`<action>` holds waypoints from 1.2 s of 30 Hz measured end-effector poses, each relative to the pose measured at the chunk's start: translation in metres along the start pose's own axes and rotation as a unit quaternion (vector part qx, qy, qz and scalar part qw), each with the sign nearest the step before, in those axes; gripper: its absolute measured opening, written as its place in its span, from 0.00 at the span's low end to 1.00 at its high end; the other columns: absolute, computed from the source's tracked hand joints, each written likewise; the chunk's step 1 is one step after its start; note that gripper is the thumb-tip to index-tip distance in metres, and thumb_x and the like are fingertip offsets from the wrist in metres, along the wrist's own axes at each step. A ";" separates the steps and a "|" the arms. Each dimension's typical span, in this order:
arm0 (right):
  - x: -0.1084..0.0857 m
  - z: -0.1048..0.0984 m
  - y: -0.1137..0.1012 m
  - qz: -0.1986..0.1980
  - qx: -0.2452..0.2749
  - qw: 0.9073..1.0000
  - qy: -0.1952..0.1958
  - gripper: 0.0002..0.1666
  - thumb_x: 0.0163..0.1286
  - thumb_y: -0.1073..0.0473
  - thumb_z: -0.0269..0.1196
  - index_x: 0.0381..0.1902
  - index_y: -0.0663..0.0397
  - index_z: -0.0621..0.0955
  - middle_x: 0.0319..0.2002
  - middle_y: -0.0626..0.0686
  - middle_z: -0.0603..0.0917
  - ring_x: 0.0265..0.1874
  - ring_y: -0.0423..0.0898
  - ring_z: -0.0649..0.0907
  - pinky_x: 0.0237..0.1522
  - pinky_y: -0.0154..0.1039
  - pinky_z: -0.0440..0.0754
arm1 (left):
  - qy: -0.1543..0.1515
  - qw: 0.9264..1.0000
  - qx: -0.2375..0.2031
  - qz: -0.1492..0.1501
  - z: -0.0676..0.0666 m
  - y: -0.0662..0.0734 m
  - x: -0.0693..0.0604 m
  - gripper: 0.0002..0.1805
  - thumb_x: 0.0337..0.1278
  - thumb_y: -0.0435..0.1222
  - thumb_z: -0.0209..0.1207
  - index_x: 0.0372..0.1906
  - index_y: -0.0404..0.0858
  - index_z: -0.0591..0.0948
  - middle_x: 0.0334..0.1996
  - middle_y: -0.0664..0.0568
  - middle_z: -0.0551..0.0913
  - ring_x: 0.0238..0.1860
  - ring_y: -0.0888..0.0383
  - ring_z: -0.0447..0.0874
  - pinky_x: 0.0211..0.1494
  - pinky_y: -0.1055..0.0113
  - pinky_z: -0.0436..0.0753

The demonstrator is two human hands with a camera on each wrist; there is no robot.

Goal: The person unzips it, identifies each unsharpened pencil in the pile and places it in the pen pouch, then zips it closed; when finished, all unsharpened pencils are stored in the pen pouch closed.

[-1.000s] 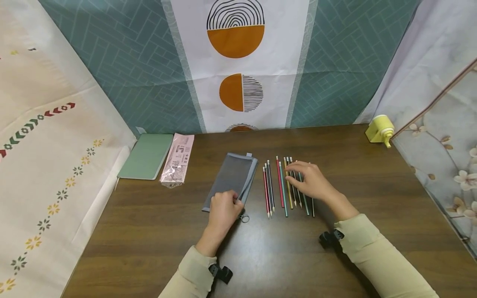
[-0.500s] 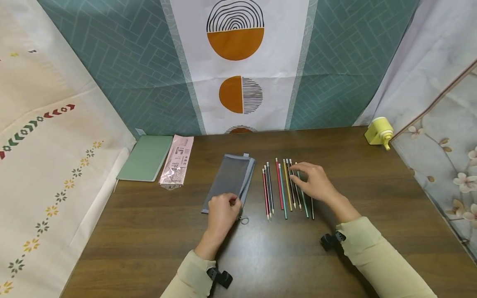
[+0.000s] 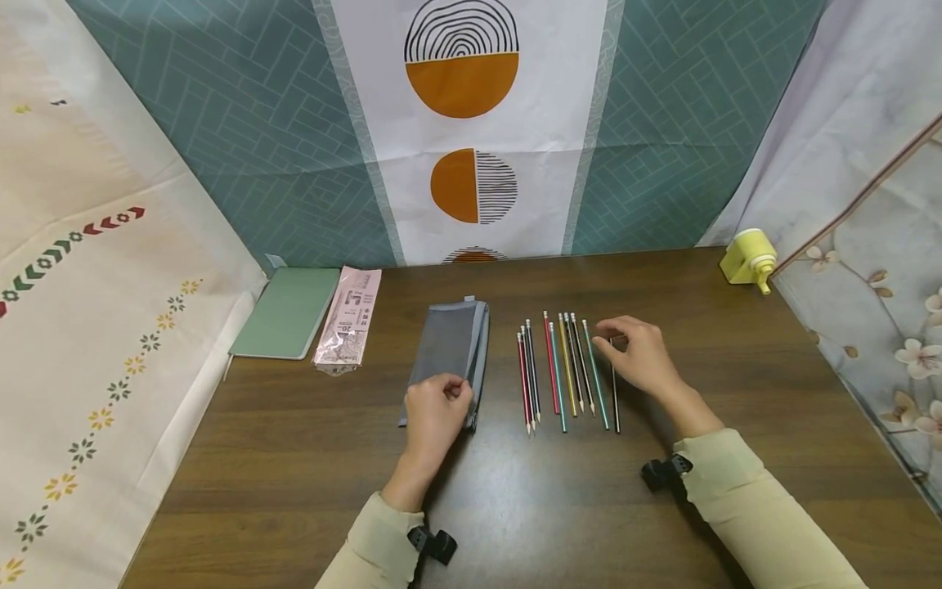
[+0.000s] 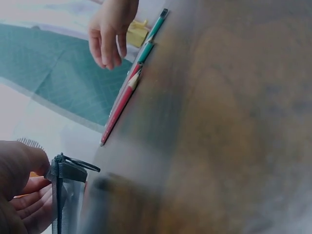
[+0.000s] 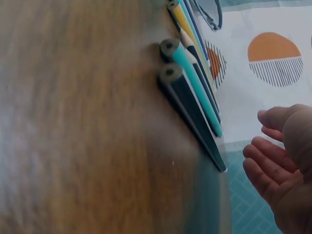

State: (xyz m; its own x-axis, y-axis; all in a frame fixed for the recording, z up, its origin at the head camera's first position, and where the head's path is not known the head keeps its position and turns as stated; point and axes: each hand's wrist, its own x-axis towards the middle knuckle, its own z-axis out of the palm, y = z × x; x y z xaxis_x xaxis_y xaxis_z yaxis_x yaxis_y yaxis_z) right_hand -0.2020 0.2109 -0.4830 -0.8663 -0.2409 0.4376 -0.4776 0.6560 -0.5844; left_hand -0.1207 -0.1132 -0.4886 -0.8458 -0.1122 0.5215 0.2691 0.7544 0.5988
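Note:
My left hand (image 3: 436,413) pinches the near end of a grey mesh zip pouch (image 3: 444,339); the left wrist view shows the pouch's zip corner (image 4: 70,170) between thumb and fingers. Several pencils (image 3: 565,372) lie side by side to the pouch's right, red, black, yellow and teal. Over the rightmost dark pencil (image 3: 616,401) hovers my right hand (image 3: 639,357), its thumb and fingers apart and relaxed. In the right wrist view that hand (image 5: 280,161) holds nothing, and the dark pencil (image 5: 190,109) lies beside a teal one (image 5: 195,78).
A green notebook (image 3: 287,313) and a pink clear-wrapped packet (image 3: 348,317) lie at the table's back left. A yellow bottle (image 3: 749,258) stands at the back right corner. Patterned cloths hang behind and at both sides.
My right hand has moved right, off the middle pencils to the rightmost one. The pouch has turned more upright and shifted slightly left with my left hand; its ring is hidden in the head view.

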 end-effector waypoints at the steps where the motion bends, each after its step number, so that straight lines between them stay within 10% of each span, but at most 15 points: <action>1: 0.000 -0.001 0.001 0.004 -0.002 1.000 0.005 0.10 0.64 0.69 0.70 0.43 0.69 0.85 0.39 0.63 0.87 0.34 0.58 0.87 0.36 0.56 0.85 | 0.001 1.000 -0.002 0.000 0.000 0.000 0.000 0.05 0.44 0.27 0.67 0.20 0.36 0.87 0.15 0.55 0.83 0.16 0.64 0.79 0.25 0.62 0.81; 8: -0.002 -0.006 0.011 0.052 -0.025 0.998 0.026 0.07 0.64 0.68 0.70 0.39 0.67 0.85 0.31 0.60 0.87 0.28 0.53 0.84 0.32 0.48 0.82 | -0.004 1.000 -0.011 -0.011 -0.003 0.001 0.004 0.04 0.46 0.27 0.68 0.21 0.35 0.87 0.16 0.54 0.83 0.16 0.64 0.79 0.25 0.62 0.82; 13: -0.006 -0.012 0.016 0.122 -0.026 0.992 -0.028 0.09 0.68 0.62 0.68 0.38 0.65 0.86 0.29 0.57 0.87 0.28 0.51 0.83 0.34 0.44 0.77 | -0.012 0.999 -0.015 -0.027 -0.004 0.002 0.005 0.04 0.48 0.28 0.67 0.22 0.35 0.87 0.16 0.55 0.83 0.16 0.64 0.79 0.25 0.63 0.82; 26: -0.006 -0.028 0.009 0.252 -0.022 0.932 -0.260 0.21 0.65 0.48 0.70 0.17 0.53 0.80 0.13 0.46 0.76 0.15 0.42 0.76 0.21 0.38 0.74 | -0.023 0.998 -0.018 -0.049 -0.002 0.002 0.003 0.04 0.50 0.30 0.68 0.23 0.37 0.88 0.16 0.56 0.84 0.17 0.65 0.80 0.29 0.59 0.83; 36: -0.006 -0.027 0.010 0.228 -0.018 0.940 -0.253 0.16 0.65 0.55 0.67 0.19 0.53 0.80 0.13 0.45 0.76 0.15 0.42 0.76 0.21 0.39 0.72 | -0.024 0.998 -0.027 -0.046 -0.001 0.000 0.001 0.04 0.49 0.29 0.67 0.23 0.36 0.88 0.17 0.56 0.84 0.17 0.66 0.80 0.28 0.61 0.83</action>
State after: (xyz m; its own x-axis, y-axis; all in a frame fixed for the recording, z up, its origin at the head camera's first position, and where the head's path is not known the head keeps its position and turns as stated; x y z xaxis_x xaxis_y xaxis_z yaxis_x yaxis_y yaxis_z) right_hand -0.1975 0.2382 -0.4726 -0.9426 -0.2325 -0.2397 -0.0424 0.7952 -0.6048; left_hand -0.1213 -0.1139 -0.4870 -0.8888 -0.1483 0.4336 0.2121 0.7057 0.6760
